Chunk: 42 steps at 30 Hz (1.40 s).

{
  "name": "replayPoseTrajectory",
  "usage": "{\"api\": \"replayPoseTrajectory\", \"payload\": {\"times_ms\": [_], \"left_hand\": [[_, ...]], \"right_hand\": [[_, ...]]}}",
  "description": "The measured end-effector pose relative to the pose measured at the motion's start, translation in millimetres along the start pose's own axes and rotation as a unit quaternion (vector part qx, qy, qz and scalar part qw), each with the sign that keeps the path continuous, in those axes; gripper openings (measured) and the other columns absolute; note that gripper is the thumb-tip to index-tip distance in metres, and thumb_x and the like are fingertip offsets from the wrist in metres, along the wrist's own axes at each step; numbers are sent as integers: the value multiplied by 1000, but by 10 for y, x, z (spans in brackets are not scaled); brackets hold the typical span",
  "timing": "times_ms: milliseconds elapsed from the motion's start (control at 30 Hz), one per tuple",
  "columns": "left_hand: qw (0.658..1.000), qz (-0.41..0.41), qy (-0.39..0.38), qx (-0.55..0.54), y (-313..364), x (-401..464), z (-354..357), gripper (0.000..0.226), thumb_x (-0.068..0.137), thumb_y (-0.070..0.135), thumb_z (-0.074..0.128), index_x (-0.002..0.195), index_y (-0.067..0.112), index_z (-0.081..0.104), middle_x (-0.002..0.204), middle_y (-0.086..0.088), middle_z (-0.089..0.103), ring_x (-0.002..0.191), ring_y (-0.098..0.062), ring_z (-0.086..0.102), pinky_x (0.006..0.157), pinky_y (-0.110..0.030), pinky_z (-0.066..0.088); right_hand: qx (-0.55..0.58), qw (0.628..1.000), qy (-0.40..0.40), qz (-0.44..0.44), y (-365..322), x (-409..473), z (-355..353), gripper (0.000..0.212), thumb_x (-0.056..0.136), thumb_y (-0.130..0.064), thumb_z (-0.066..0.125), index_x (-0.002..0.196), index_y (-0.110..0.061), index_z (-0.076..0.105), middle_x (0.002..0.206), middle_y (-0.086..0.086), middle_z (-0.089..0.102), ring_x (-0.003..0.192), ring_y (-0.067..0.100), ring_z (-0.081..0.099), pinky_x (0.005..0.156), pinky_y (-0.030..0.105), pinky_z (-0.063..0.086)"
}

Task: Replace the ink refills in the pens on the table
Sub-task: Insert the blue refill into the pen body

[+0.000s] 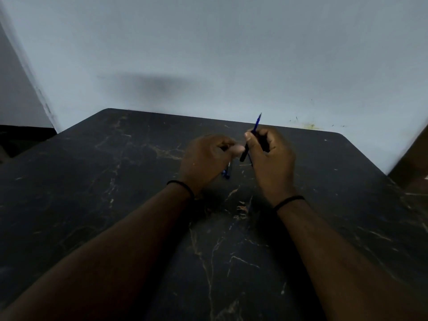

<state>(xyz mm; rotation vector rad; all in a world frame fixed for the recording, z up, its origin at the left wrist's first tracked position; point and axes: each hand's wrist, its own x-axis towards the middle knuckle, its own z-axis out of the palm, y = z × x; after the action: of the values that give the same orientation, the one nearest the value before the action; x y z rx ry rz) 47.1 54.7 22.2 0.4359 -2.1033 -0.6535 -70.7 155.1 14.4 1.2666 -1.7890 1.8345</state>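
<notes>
Within right hand (pixel 269 151): pen (pixel 251 140).

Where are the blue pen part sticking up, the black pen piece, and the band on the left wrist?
blue pen part (pixel 257 122): head view, on its thin shaft above the right hand's fingers.
black pen piece (pixel 244 152): head view, on its lower barrel below the thumb.
left wrist band (pixel 183 185): head view, on the black band's top.

Both hands hover above the tabletop (pixel 115 181) toward its far edge: left hand (pixel 206 161) left, right hand (pixel 269 156) just beside it, holding a pen (pixel 249 144) upright.
</notes>
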Motion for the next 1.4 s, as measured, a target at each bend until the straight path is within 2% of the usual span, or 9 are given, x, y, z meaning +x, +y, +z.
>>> {"api": "replayPoseTrajectory", "payload": {"times_ms": [133, 300, 500, 667, 800, 967, 1067, 1233, 1400], "left_hand": [[973, -132, 167, 91, -159, 83, -142, 46, 95, 43, 57, 55, 27, 41, 52, 10, 41, 46, -3, 38, 47, -22, 25], [968, -159, 25, 190, -302, 68, -166, 51, 89, 50, 62, 56, 11, 60, 49, 1, 52, 45, -14, 49, 47, -21, 32], [956, -165, -69, 233, -224, 86, -68, 55, 82, 63, 64, 53, 19, 48, 53, 1, 46, 48, -14, 42, 50, -23, 32], [946, -169, -85, 265, -169, 83, -61, 52, 75, 66, 69, 64, 15, 60, 62, 0, 57, 58, -15, 53, 52, -24, 39], [952, -182, -90, 228, -212, 121, -145, 33, 80, 40, 73, 68, 11, 67, 69, -1, 68, 66, -18, 65, 59, -28, 54], [942, -175, -60, 281, -225, 97, -168, 49, 85, 50, 60, 54, 13, 51, 56, 1, 53, 56, -18, 54, 52, -23, 35], [922, -148, -93, 344, -211, 84, -105, 50, 78, 65, 61, 68, 16, 61, 77, -4, 66, 76, -24, 64, 64, -29, 42], [915, -131, -99, 367, -197, 113, -51, 40, 82, 51, 67, 93, 12, 68, 102, -11, 70, 96, -31, 66, 77, -34, 53], [955, -141, -74, 250, -162, 132, -59, 46, 92, 40, 60, 56, 13, 56, 60, -3, 54, 57, -17, 54, 50, -26, 32]], "right_hand": [[8, 1000, 10, 21, -6, -15, -36, 7, 94, -31, 65, 93, -24, 65, 74, -19, 65, 71, -6, 63, 61, 7, 48], [-12, 1000, -9, 25, 17, -51, -42, 7, 94, -34, 65, 92, -27, 64, 78, -12, 66, 73, 0, 62, 63, 12, 49], [-30, 999, -10, 22, 21, -57, -46, 7, 92, -40, 64, 90, -33, 62, 79, -15, 66, 76, 1, 62, 66, 21, 53], [-35, 999, -17, 30, 25, -62, -44, 10, 92, -42, 63, 90, -33, 63, 79, -11, 67, 75, 5, 64, 66, 27, 56], [-36, 999, -19, 34, 25, -65, -46, 11, 92, -40, 64, 89, -30, 63, 76, -13, 65, 71, 3, 62, 60, 23, 53], [-43, 998, -22, 30, 33, -62, -45, 11, 93, -38, 65, 87, -29, 62, 71, -15, 62, 65, -2, 58, 59, 14, 45], [-43, 998, -26, 32, 46, -72, -32, 15, 91, -44, 63, 86, -30, 62, 71, -15, 63, 66, -3, 57, 58, 12, 44], [-57, 997, -27, 41, 92, -68, -29, 19, 89, -50, 60, 85, -32, 62, 72, -13, 64, 66, -1, 58, 60, 19, 48], [-84, 995, -37, 36, 91, -79, -17, 26, 87, -57, 55, 87, -32, 62, 74, -14, 64, 70, 1, 61, 63, 23, 51]]}}
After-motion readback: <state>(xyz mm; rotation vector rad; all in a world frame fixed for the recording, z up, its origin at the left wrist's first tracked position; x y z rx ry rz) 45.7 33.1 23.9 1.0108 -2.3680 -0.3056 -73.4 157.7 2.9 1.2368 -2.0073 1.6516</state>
